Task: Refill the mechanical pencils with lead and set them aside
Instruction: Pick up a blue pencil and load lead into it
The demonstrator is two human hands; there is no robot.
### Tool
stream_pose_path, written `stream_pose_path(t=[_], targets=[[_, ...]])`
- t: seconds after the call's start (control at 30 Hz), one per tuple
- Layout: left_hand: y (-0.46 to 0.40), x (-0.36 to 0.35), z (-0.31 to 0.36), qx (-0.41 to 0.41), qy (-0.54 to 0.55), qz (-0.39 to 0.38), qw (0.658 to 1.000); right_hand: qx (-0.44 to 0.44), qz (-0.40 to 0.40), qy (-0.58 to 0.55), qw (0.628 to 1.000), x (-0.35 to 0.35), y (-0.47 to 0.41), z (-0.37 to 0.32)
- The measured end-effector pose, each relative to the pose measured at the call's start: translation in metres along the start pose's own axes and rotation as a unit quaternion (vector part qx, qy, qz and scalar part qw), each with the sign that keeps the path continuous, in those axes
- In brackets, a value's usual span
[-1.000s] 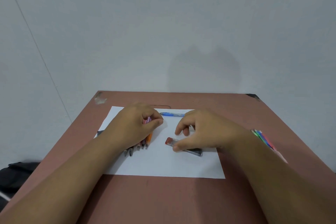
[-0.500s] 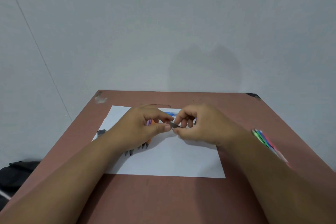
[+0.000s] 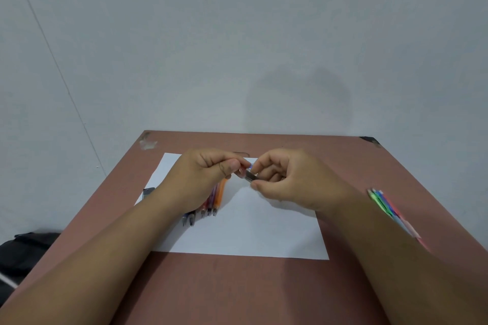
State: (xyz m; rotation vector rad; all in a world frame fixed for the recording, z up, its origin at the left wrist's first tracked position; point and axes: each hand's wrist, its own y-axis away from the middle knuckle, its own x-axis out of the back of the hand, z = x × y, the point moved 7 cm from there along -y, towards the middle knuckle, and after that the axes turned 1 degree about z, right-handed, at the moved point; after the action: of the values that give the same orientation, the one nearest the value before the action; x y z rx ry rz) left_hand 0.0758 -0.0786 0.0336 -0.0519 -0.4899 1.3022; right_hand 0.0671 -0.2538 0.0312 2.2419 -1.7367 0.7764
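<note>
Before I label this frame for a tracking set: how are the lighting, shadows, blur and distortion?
Head view: soft, even light, no glare; a faint shadow on the wall and a thin one under the right hand on the white paper. Wide-angle stretch enlarges the forearms at the bottom edge. The small lead case held between both hands and the pencils at right look slightly soft.

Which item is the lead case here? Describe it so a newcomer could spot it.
On the brown table lies a white sheet of paper. Above its far edge the left hand and right hand meet, pinching a small dark lead case between them. Unlike the colourful pencils lying on the sheet, it is short, dark and lifted.
</note>
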Motion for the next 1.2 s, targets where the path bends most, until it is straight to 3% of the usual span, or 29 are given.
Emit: stream_pose_path(t=[0.27,0.37,0.47,0.53,0.63,0.97,1.2], targets=[[0.001,0.005,-0.004,0.039,0.039,0.075,0.996,0.076,0.043,0.219,0.972,0.007,-0.003,-0.009],[0.003,-0.005,-0.01,0.105,0.158,0.061,0.98,0.148,0.096,0.246,0.953,0.01,-0.004,-0.014],[0.007,-0.021,-0.014,0.165,0.264,0.019,0.95,0.229,0.159,0.302,0.912,0.014,-0.002,-0.018],[0.008,-0.024,-0.015,0.187,0.294,0.014,0.937,0.249,0.189,0.333,0.889,0.016,-0.001,-0.02],[0.008,-0.024,-0.013,0.185,0.268,0.011,0.945,0.286,0.196,0.351,0.87,0.014,0.002,-0.027],[0.009,-0.023,-0.012,0.2,0.258,0.003,0.945,0.235,0.163,0.339,0.896,0.014,-0.001,-0.025],[0.01,-0.026,-0.013,0.212,0.279,-0.008,0.936,0.265,0.185,0.34,0.883,0.012,0.002,-0.029]])
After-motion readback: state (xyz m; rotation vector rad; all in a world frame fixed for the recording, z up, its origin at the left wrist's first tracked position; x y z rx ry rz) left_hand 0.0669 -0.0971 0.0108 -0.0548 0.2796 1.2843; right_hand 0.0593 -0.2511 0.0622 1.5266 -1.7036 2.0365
